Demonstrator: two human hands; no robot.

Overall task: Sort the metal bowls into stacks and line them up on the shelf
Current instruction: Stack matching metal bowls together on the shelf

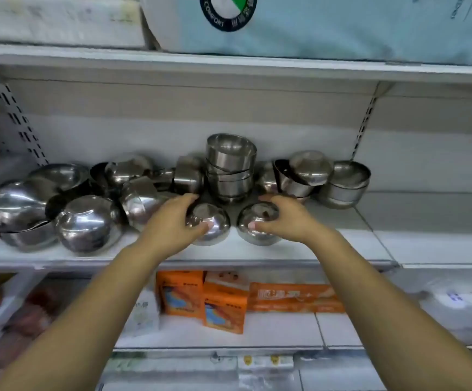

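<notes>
Two small metal bowls stand upside down near the front of the white shelf [342,246]. My left hand [172,221] grips the left small bowl [215,230], thumb on its front and fingers round the back. My right hand [285,218] grips the right small bowl [257,218] the same way. Behind them rises a tall stack of upright bowls [230,165]. A shorter stack [347,182] stands at the right, with tilted bowls [299,173] beside it. Several larger bowls [88,221] lie jumbled at the left.
The shelf above [229,63] carries packaged bedding. Orange boxes [223,300] and other packs sit on the lower shelf. Bare shelf surface lies to the right of the short stack. A slotted upright [363,128] marks the bay's right side.
</notes>
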